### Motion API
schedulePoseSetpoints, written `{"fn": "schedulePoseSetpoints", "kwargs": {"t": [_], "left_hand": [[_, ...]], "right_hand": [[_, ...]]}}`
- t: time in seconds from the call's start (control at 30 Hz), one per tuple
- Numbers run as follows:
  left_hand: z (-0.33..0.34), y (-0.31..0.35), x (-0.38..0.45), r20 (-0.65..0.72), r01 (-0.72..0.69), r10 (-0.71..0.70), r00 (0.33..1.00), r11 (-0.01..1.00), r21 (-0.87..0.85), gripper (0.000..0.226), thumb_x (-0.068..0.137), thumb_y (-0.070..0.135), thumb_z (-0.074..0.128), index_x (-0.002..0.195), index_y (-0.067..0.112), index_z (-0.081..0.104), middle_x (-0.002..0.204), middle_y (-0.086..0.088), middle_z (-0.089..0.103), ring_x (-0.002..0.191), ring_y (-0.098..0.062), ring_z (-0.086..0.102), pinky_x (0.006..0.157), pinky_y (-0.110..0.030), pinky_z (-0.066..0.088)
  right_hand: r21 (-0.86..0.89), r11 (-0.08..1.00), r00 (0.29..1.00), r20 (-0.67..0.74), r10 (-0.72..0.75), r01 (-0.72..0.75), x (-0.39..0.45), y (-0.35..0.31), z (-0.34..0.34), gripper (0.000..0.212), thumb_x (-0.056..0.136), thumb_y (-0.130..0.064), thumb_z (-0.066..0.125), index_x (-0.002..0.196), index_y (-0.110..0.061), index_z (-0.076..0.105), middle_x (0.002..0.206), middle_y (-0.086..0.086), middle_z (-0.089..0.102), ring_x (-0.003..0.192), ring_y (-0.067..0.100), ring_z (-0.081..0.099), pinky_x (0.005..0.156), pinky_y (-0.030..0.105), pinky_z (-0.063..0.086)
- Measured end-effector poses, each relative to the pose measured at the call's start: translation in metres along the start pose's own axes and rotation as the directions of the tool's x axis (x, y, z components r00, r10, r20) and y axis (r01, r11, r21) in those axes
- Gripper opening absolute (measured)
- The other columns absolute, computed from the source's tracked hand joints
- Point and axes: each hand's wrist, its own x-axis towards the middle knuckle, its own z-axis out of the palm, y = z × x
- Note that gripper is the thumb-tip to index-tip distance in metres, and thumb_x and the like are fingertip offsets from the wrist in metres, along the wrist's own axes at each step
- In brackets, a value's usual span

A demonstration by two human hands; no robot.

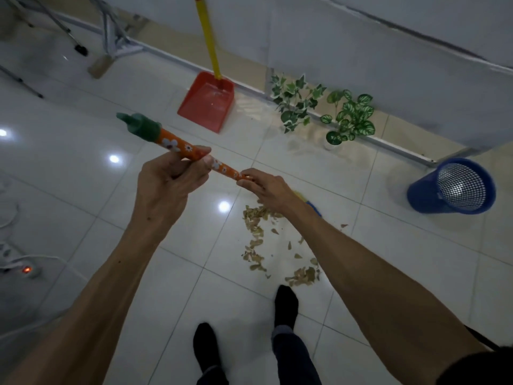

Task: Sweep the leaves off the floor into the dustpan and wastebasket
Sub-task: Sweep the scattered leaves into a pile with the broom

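Both hands hold an orange flower-patterned broom handle [177, 145] with a green cap. My left hand [172, 179] grips it near the top, and my right hand [266, 187] grips it lower down. The broom's blue and yellow head [311, 204] peeks out behind my right wrist, touching the floor. Dry brown leaves [258, 234] lie scattered on the white tiles below my right hand, with a second clump [304, 276] near my right foot. A red dustpan [208, 104] with a yellow handle stands by the wall. A blue mesh wastebasket [455, 187] stands at the right.
Two green potted plants [322, 112] sit along the wall between dustpan and wastebasket. A power strip with a lit red switch [25, 269] and white cables lie at the left. Metal stand legs [111, 37] rise at the back left. My feet in black socks [286, 301] stand near the leaves.
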Motion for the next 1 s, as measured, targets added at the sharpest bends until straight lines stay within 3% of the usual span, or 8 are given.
{"fn": "schedulePoseSetpoints", "kwargs": {"t": [0.07, 0.3, 0.47, 0.6, 0.7, 0.8, 0.9, 1.0], "left_hand": [[-0.024, 0.013, -0.012, -0.026, -0.049, 0.05, 0.998, 0.999, 0.021, 0.022, 0.09, 0.022, 0.071, 0.111, 0.016, 0.072, 0.104, -0.006, 0.077, 0.107, -0.023, 0.071, 0.097, -0.05, 0.055], [-0.068, 0.035, -0.038, -0.102, -0.167, 0.166, 0.981, 0.986, -0.001, 0.026, 0.091, 0.02, 0.072, 0.114, 0.01, 0.071, 0.106, -0.004, 0.077, 0.106, -0.021, 0.072, 0.093, -0.046, 0.057], [-0.063, -0.007, -0.024, -0.098, -0.092, 0.097, 0.99, 0.994, 0.061, 0.033, 0.086, 0.027, 0.077, 0.113, 0.008, 0.071, 0.104, -0.007, 0.076, 0.101, -0.018, 0.073, 0.091, -0.047, 0.058], [-0.068, -0.038, -0.029, -0.093, -0.04, 0.046, 0.995, 0.997, 0.071, 0.043, 0.08, 0.034, 0.081, 0.109, 0.005, 0.069, 0.101, -0.011, 0.074, 0.097, -0.022, 0.073, 0.088, -0.052, 0.059], [-0.083, -0.042, -0.038, -0.06, -0.041, 0.049, 0.997, 0.99, 0.132, 0.038, 0.081, 0.036, 0.078, 0.107, 0.011, 0.069, 0.1, -0.012, 0.073, 0.095, -0.023, 0.073, 0.087, -0.053, 0.059], [-0.094, -0.025, -0.04, 0.01, -0.119, 0.119, 0.993, 0.981, 0.156, 0.032, 0.088, 0.029, 0.073, 0.112, 0.008, 0.068, 0.103, -0.011, 0.074, 0.099, -0.021, 0.073, 0.09, -0.051, 0.058], [-0.092, 0.003, -0.028, 0.109, -0.164, 0.155, 0.982, 0.983, 0.078, 0.031, 0.092, 0.023, 0.071, 0.116, 0.004, 0.067, 0.107, -0.013, 0.074, 0.106, -0.025, 0.072, 0.095, -0.051, 0.055], [-0.069, 0.028, -0.018, 0.228, -0.192, 0.176, 0.958, 0.98, 0.049, 0.022, 0.09, 0.026, 0.074, 0.108, 0.013, 0.071, 0.107, -0.014, 0.074, 0.106, -0.027, 0.071, 0.095, -0.052, 0.055]], "right_hand": [[-0.028, 0.998, 0.999, 0.02, -0.05, 0.05, -0.005, -0.029, 0.005, 0.031, 0.097, -0.058, 0.053, 0.116, -0.037, 0.063, 0.087, 0.004, 0.07, 0.073, 0.021, 0.066, 0.07, 0.042, 0.058], [-0.158, 0.96, 0.973, 0.03, -0.231, 0.233, -0.008, -0.089, 0.003, 0.033, 0.099, -0.056, 0.049, 0.119, -0.032, 0.06, 0.099, 0.004, 0.073, 0.07, 0.018, 0.066, 0.067, 0.038, 0.055], [-0.253, 0.953, 0.986, 0.05, -0.159, 0.166, 0.019, -0.056, 0.02, 0.043, 0.099, -0.062, 0.039, 0.131, -0.036, 0.052, 0.114, 0.001, 0.065, 0.096, 0.021, 0.06, 0.086, 0.041, 0.049], [-0.128, 0.979, 0.985, 0.077, -0.151, 0.16, 0.019, -0.033, 0.057, 0.04, 0.104, -0.047, 0.045, 0.133, -0.022, 0.055, 0.107, -0.008, 0.058, 0.094, 0.012, 0.056, 0.081, 0.03, 0.043], [-0.089, 0.988, 0.989, 0.082, -0.122, 0.13, 0.004, -0.036, 0.082, 0.037, 0.105, -0.042, 0.046, 0.132, -0.019, 0.054, 0.11, 0.004, 0.064, 0.095, 0.022, 0.061, 0.084, 0.04, 0.052], [-0.108, 0.987, 0.993, 0.005, -0.121, 0.121, -0.009, -0.051, 0.081, 0.034, 0.104, -0.047, 0.044, 0.125, -0.024, 0.055, 0.096, 0.005, 0.065, 0.083, 0.021, 0.06, 0.074, 0.041, 0.049], [-0.13, 0.987, 0.983, -0.144, -0.114, 0.096, -0.028, -0.065, 0.054, 0.031, 0.104, -0.045, 0.045, 0.121, -0.022, 0.055, 0.09, 0.007, 0.063, 0.076, 0.015, 0.055, 0.065, 0.027, 0.043], [-0.167, 0.986, 0.967, -0.25, -0.058, 0.016, -0.055, -0.06, 0.014, 0.033, 0.104, -0.048, 0.046, 0.122, -0.023, 0.055, 0.093, 0.006, 0.06, 0.08, 0.016, 0.052, 0.065, 0.03, 0.033]]}}
